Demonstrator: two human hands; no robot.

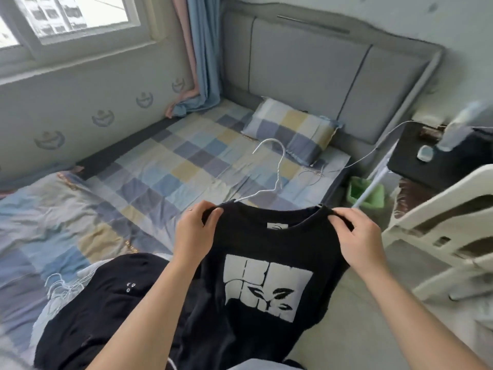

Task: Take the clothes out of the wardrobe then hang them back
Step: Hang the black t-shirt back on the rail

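While you stand at the bed's edge, your left hand (pixel 196 231) pinches one shoulder of a black sleeveless top (pixel 266 284) and your right hand (pixel 360 236) pinches the other, fingers curled into the cloth. A white wire hanger (pixel 277 169) sits inside the neck, its hook tilted up over the checked bedsheet (pixel 186 161). More dark clothing (pixel 106 303) lies on the bed beside your left arm. A checked pillow (pixel 290 129) rests against the grey headboard (pixel 306 62).
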